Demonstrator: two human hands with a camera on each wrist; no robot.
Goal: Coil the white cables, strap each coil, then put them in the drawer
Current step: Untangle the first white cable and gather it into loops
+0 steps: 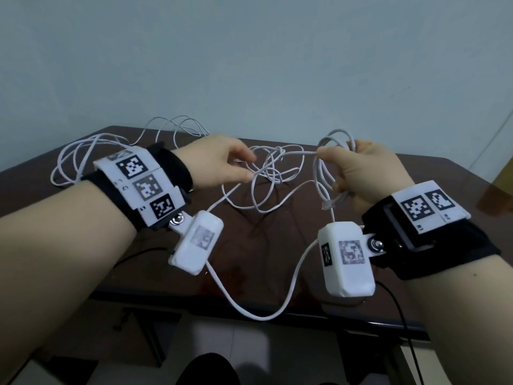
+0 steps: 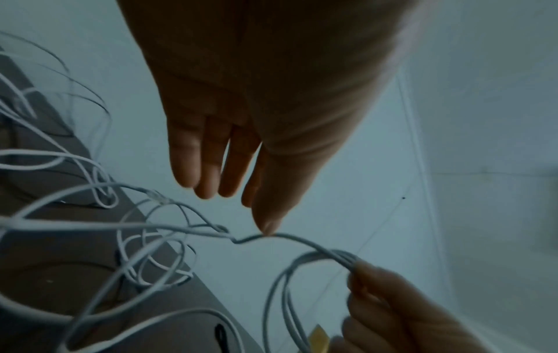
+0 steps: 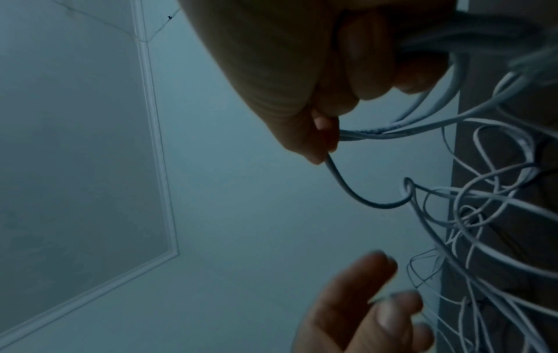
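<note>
A: What has the right hand (image 1: 369, 173) got?

B: Its fingers are curled round a small coil (image 1: 330, 162) of white cable, a few loops gathered at the right of centre in the head view. The right wrist view shows the same: fingers closed on a bundle of strands at the top of the frame, with one strand leaving the fingertips and sagging down.

A: And the left hand (image 1: 219, 165)?

B: Fingers straight and relaxed, holding nothing. In the left wrist view the thumb tip just meets the strand that runs across to the coil, but nothing closes on it.

A: Where is the rest of the cable?

B: A loose tangle (image 1: 266, 176) lies on the dark brown table (image 1: 388, 268) at the middle of the frame, between the two hands, with a small knot in the strand leading to the coil. Another white cable (image 1: 91, 159) lies in wide loops at the left, behind the left wrist, and more loops rise at the table's far edge.

A: Any strap or drawer?

B: I cannot tell from these views.
</note>
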